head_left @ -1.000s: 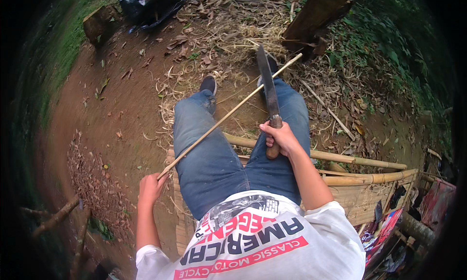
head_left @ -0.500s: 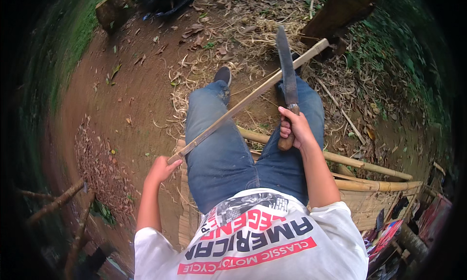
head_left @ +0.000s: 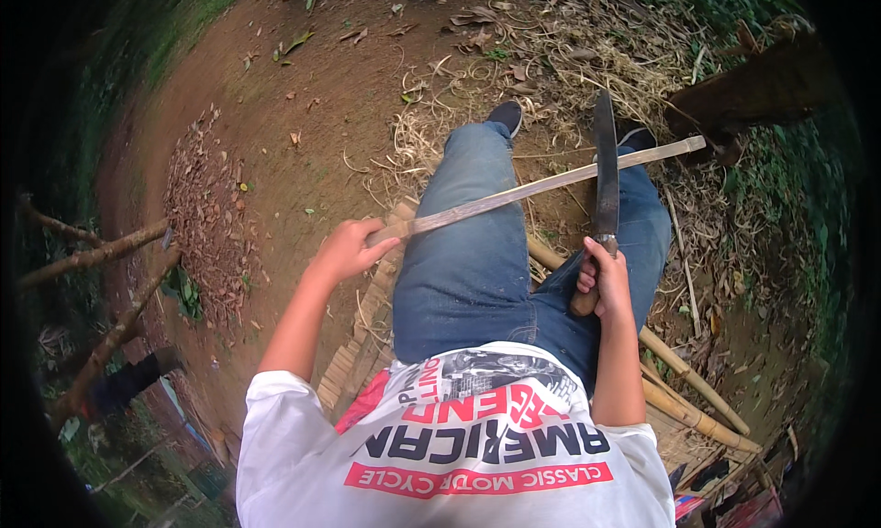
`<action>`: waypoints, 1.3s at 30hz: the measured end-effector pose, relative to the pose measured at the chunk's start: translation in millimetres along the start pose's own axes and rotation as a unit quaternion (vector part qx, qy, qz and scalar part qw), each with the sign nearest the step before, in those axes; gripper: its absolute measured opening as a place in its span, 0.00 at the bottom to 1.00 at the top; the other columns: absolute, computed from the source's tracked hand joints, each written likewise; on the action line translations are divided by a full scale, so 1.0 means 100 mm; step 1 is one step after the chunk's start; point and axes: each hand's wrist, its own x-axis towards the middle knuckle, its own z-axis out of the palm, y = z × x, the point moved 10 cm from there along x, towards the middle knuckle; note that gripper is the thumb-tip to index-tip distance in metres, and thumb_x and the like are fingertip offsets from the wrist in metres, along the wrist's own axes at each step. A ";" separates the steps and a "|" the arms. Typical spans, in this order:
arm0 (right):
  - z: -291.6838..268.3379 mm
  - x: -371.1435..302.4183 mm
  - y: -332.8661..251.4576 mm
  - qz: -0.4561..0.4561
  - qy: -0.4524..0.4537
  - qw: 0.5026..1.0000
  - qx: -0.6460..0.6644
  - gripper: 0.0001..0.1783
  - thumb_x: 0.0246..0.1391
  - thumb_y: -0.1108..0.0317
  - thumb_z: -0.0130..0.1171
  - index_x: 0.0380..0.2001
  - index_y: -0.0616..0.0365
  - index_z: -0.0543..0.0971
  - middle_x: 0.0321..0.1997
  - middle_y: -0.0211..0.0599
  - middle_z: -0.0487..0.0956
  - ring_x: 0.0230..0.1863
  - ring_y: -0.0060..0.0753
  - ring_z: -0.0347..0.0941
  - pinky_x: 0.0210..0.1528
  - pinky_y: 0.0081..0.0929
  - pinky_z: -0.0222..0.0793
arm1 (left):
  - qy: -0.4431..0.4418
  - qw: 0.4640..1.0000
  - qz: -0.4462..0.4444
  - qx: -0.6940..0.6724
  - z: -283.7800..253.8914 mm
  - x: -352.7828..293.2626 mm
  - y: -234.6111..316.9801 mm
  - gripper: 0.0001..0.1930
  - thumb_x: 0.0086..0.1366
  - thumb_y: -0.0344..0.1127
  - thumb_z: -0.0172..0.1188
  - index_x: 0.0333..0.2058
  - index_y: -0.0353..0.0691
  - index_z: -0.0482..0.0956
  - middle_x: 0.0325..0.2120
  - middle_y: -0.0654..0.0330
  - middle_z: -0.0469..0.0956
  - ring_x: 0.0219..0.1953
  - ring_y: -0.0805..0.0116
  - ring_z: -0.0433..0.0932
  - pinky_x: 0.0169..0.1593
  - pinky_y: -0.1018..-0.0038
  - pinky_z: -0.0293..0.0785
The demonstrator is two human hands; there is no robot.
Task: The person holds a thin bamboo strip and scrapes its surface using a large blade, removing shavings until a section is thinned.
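Bamboo strip (head_left: 551,187) lies slantwise across both knees, its near end at the left and its far end reaching up to the right, past the right shoe (head_left: 636,135). The left hand (head_left: 347,250) has its fingers wrapped tight around the strip's near end, just left of the left thigh. The right hand (head_left: 601,280) is closed in a fist on the wooden handle of a long machete (head_left: 605,175), whose dark blade points away from the body and crosses over the strip near the right knee; whether the edge touches the strip cannot be told.

The person sits in blue jeans (head_left: 477,253) on a slatted bamboo platform (head_left: 353,363), with the left shoe (head_left: 505,116) set on the ground far ahead. Pale shavings (head_left: 431,133) and dry leaves litter the brown earth around the feet. Thick bamboo poles (head_left: 688,381) run from under the right thigh toward the near right. A dark log (head_left: 752,92) lies at the far right, just beyond the strip's tip. Bare branches (head_left: 92,253) slope at the left edge, beside a patch of leaf litter (head_left: 206,216).
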 end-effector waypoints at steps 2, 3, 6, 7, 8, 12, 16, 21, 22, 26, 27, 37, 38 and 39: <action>0.04 -0.02 0.01 0.001 -0.002 1.000 0.002 0.15 0.57 0.61 0.63 0.25 0.54 0.68 0.14 0.24 0.62 0.11 0.18 0.57 0.13 0.21 0.54 | 0.010 1.000 0.014 -0.022 0.06 0.01 0.06 0.21 0.62 0.50 0.63 0.30 0.32 0.77 0.21 0.45 0.74 0.22 0.50 0.72 0.28 0.63 0.67; 0.01 -0.03 0.00 -0.001 0.003 1.000 0.005 0.15 0.57 0.61 0.63 0.25 0.54 0.68 0.14 0.24 0.62 0.11 0.18 0.57 0.13 0.21 0.54 | -0.003 1.000 0.003 -0.029 0.12 0.04 0.13 0.22 0.62 0.50 0.62 0.31 0.32 0.77 0.21 0.45 0.75 0.22 0.49 0.72 0.29 0.63 0.68; 0.00 -0.08 0.00 -0.007 0.002 1.000 0.007 0.16 0.56 0.61 0.63 0.25 0.54 0.68 0.14 0.24 0.62 0.11 0.18 0.57 0.13 0.21 0.54 | -0.017 0.999 -0.003 -0.032 0.22 0.08 0.30 0.22 0.64 0.51 0.60 0.33 0.32 0.77 0.22 0.44 0.76 0.25 0.47 0.75 0.31 0.61 0.69; -0.01 -0.08 0.02 -0.007 0.001 1.000 0.007 0.16 0.56 0.60 0.63 0.24 0.54 0.68 0.13 0.24 0.62 0.11 0.19 0.57 0.13 0.21 0.54 | -0.004 1.000 0.013 -0.021 0.28 0.08 0.31 0.22 0.64 0.52 0.59 0.34 0.33 0.77 0.22 0.44 0.76 0.25 0.46 0.76 0.32 0.60 0.70; -0.01 -0.08 0.03 -0.006 -0.003 1.000 0.005 0.16 0.56 0.60 0.64 0.24 0.54 0.68 0.13 0.24 0.62 0.11 0.19 0.57 0.13 0.22 0.54 | 0.009 0.999 0.028 -0.011 0.31 0.08 0.35 0.22 0.64 0.52 0.59 0.35 0.33 0.77 0.23 0.44 0.76 0.26 0.45 0.76 0.33 0.59 0.70; 0.03 -0.10 0.06 0.006 -0.008 1.000 0.002 0.17 0.56 0.61 0.64 0.23 0.54 0.68 0.13 0.25 0.62 0.10 0.20 0.58 0.13 0.23 0.54 | 0.011 0.999 0.003 0.034 0.35 0.06 0.36 0.22 0.64 0.53 0.58 0.36 0.35 0.77 0.23 0.43 0.77 0.30 0.43 0.78 0.35 0.55 0.71; 0.15 -0.06 0.17 0.035 -0.036 0.998 -0.023 0.16 0.56 0.63 0.63 0.23 0.53 0.67 0.13 0.24 0.63 0.11 0.20 0.59 0.13 0.23 0.55 | 0.037 0.998 0.012 0.052 0.33 0.05 0.39 0.22 0.63 0.55 0.60 0.34 0.36 0.76 0.21 0.44 0.76 0.28 0.41 0.77 0.33 0.55 0.71; 0.41 -0.12 0.27 0.076 -0.098 0.988 -0.097 0.14 0.57 0.64 0.62 0.24 0.52 0.67 0.14 0.22 0.62 0.12 0.16 0.57 0.13 0.20 0.54 | 0.074 0.994 0.023 0.079 0.24 0.02 0.44 0.21 0.61 0.54 0.62 0.32 0.38 0.77 0.19 0.47 0.76 0.26 0.44 0.78 0.31 0.57 0.72; 0.42 -0.12 0.27 0.091 -0.112 0.985 -0.091 0.14 0.57 0.64 0.61 0.24 0.52 0.66 0.14 0.22 0.62 0.12 0.16 0.57 0.13 0.20 0.54 | 0.083 0.994 0.021 0.075 0.22 -0.01 0.47 0.20 0.61 0.53 0.63 0.32 0.38 0.77 0.19 0.48 0.77 0.26 0.44 0.78 0.31 0.57 0.72; 0.31 -0.03 -0.04 0.064 -0.090 0.991 -0.075 0.13 0.57 0.65 0.62 0.25 0.53 0.68 0.15 0.22 0.63 0.13 0.16 0.58 0.14 0.19 0.54 | 0.094 0.993 -0.002 0.067 0.27 -0.10 0.45 0.17 0.60 0.50 0.64 0.33 0.40 0.79 0.20 0.49 0.78 0.26 0.46 0.79 0.31 0.59 0.73; 0.27 0.01 -0.09 0.051 -0.077 0.994 -0.057 0.13 0.56 0.66 0.62 0.26 0.54 0.68 0.15 0.22 0.63 0.13 0.16 0.58 0.14 0.20 0.55 | 0.096 0.993 -0.009 0.066 0.28 -0.10 0.46 0.17 0.60 0.50 0.64 0.34 0.41 0.79 0.20 0.49 0.78 0.27 0.46 0.79 0.31 0.59 0.73; 0.23 0.03 0.06 0.107 -0.108 0.987 -0.047 0.13 0.55 0.68 0.64 0.26 0.52 0.67 0.15 0.21 0.62 0.12 0.15 0.57 0.13 0.19 0.53 | 0.081 0.994 -0.053 0.057 0.38 -0.08 0.47 0.16 0.62 0.49 0.63 0.35 0.41 0.77 0.22 0.48 0.78 0.28 0.45 0.79 0.32 0.57 0.72; 0.24 0.04 -0.04 0.086 -0.119 0.987 -0.069 0.13 0.55 0.67 0.63 0.26 0.53 0.67 0.14 0.20 0.61 0.11 0.14 0.55 0.12 0.16 0.52 | 0.091 0.994 -0.050 0.039 0.40 -0.09 0.43 0.16 0.62 0.49 0.62 0.35 0.41 0.77 0.22 0.48 0.78 0.28 0.45 0.79 0.31 0.57 0.72; 0.26 0.09 -0.07 0.083 -0.130 0.987 -0.044 0.13 0.55 0.68 0.63 0.27 0.53 0.67 0.14 0.20 0.61 0.12 0.14 0.55 0.13 0.16 0.53 | 0.089 0.994 -0.051 0.028 0.42 -0.07 0.42 0.16 0.62 0.49 0.63 0.35 0.40 0.77 0.22 0.48 0.78 0.28 0.45 0.78 0.31 0.57 0.72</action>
